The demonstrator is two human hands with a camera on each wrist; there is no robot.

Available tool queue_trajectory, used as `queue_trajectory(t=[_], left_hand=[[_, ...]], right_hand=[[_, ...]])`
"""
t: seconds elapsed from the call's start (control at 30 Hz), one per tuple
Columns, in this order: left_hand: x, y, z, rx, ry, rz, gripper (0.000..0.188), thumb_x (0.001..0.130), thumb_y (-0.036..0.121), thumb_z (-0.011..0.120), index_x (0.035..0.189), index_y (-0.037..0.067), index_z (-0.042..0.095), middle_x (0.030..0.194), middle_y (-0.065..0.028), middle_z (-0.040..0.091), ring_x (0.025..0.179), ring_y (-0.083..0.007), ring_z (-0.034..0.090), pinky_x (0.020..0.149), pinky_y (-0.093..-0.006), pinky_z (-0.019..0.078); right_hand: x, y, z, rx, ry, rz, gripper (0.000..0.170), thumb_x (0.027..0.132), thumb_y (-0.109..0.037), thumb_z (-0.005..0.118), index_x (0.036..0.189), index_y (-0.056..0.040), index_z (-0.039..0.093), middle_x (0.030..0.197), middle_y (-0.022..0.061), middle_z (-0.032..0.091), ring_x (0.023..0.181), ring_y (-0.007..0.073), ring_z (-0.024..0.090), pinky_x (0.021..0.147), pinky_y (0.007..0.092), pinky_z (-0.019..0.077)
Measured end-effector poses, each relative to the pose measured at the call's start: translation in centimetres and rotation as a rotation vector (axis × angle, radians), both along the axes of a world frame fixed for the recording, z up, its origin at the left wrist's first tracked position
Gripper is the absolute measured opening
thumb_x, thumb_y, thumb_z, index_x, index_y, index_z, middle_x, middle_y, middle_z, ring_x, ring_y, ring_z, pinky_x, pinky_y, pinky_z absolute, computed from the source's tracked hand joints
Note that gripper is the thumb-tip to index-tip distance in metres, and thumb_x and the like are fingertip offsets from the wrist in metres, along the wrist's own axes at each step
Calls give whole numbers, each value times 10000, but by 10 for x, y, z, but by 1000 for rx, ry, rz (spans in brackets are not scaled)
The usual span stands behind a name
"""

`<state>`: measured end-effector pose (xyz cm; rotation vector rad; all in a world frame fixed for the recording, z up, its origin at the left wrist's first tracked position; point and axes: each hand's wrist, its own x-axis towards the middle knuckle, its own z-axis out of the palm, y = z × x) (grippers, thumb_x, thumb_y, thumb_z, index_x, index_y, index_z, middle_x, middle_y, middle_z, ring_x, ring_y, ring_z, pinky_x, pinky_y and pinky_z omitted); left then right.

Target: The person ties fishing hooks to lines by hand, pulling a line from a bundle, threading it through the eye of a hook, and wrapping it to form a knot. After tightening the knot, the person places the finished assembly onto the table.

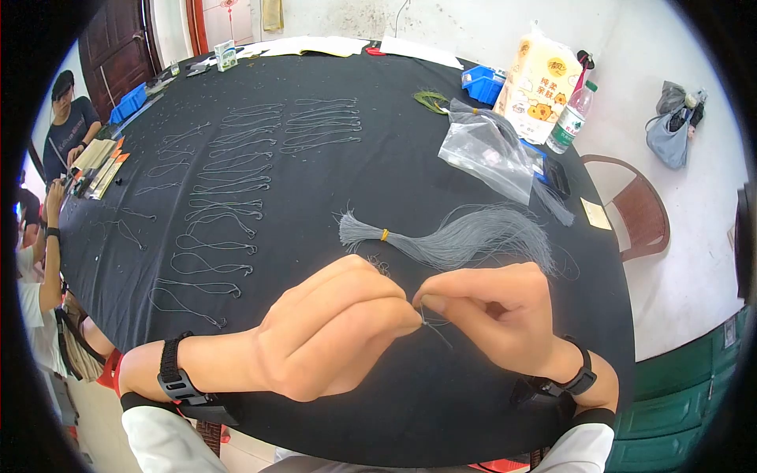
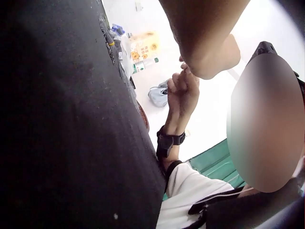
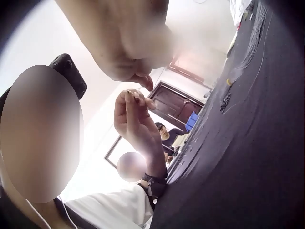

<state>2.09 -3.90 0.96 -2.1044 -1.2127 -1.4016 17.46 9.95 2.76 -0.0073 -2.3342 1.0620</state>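
In the lower centre of the head view, we pinch a thin grey cord [image 1: 438, 334] between our left hand [image 1: 335, 327] and right hand [image 1: 501, 311], above the worktop [image 1: 378, 426]. The left fingers curl over; the right thumb and forefinger meet on it. To do this well, we should probably grip close to the working end, leave a short tail free and pull evenly, so nothing slips or kinks. The bundle [image 1: 481, 236] just beyond could snag it. At upper right, the pack [image 1: 524, 91] reads 纯柔亲肤; the bottle [image 1: 571, 120] has a green label, too small to read.
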Motion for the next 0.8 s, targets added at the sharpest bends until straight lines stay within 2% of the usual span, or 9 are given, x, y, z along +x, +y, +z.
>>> queue_trajectory(t=[0.17, 0.27, 0.37, 0.43, 0.5, 0.6, 0.63, 0.73, 0.8], left_hand=[[-1, 1, 0, -6, -10, -35, 278, 667, -137, 694, 913, -49, 600, 821, -149, 594, 601, -203, 557, 503, -285, 441], [0, 1, -1, 2, -21, -44, 272, 670, -145, 683, 911, -51, 597, 816, -148, 592, 600, -204, 554, 504, -283, 440], [1, 2, -1, -2, -54, -21, 261, 655, -150, 678, 888, -68, 593, 796, -155, 583, 608, -231, 556, 514, -298, 449], [3, 2, 2, -12, -70, 1, 267, 623, -148, 683, 866, -103, 583, 768, -171, 566, 620, -281, 556, 535, -333, 468], [2, 3, -1, 6, -67, 41, 242, 650, -161, 667, 865, -74, 598, 782, -154, 577, 610, -232, 555, 510, -296, 442], [2, 5, -2, 4, -59, 59, 249, 651, -172, 660, 869, -63, 606, 789, -148, 582, 605, -210, 554, 496, -278, 427], [2, 5, -3, -2, -56, 58, 257, 645, -174, 660, 871, -65, 607, 789, -150, 582, 606, -212, 553, 495, -278, 425], [0, 5, -5, -6, -3, 59, 280, 624, -171, 671, 875, -63, 611, 795, -149, 585, 610, -218, 555, 496, -286, 430], [0, 3, -7, -7, 30, 36, 291, 616, -167, 679, 880, -62, 614, 796, -146, 585, 611, -220, 556, 497, -293, 434]], right_hand=[[-3, 4, -1, 111, 128, -16, 134, 807, 11, 656, 929, -19, 702, 641, 58, 652, 460, 28, 485, 423, 201, 353], [0, 0, -3, -72, -50, 18, 140, 803, 9, 660, 933, -21, 701, 658, 69, 658, 468, 59, 523, 432, 223, 380], [-2, -4, -9, -173, -100, 74, 145, 784, 8, 666, 921, -27, 696, 646, 82, 643, 469, 132, 566, 441, 255, 414], [-3, -5, -15, 47, 9, 81, 145, 786, 2, 662, 926, -28, 688, 630, 81, 627, 472, 170, 575, 444, 267, 427], [-5, -4, -17, 196, 95, 101, 166, 755, 6, 662, 919, -21, 672, 579, 67, 568, 460, 199, 557, 428, 276, 425], [4, -15, -12, 467, 155, 46, 196, 702, 16, 671, 897, -10, 670, 549, 56, 522, 447, 181, 537, 412, 280, 415], [2, -16, -13, 525, 230, 51, 227, 654, 2, 681, 881, 0, 673, 533, 26, 470, 432, 142, 495, 388, 275, 394], [10, -14, -1, 643, 257, 51, 243, 650, -11, 681, 892, 7, 681, 530, 0, 448, 422, 114, 463, 376, 257, 375], [11, -9, 6, 676, 306, -32, 277, 632, 5, 684, 909, 0, 691, 517, -11, 430, 408, 103, 445, 364, 244, 350]])
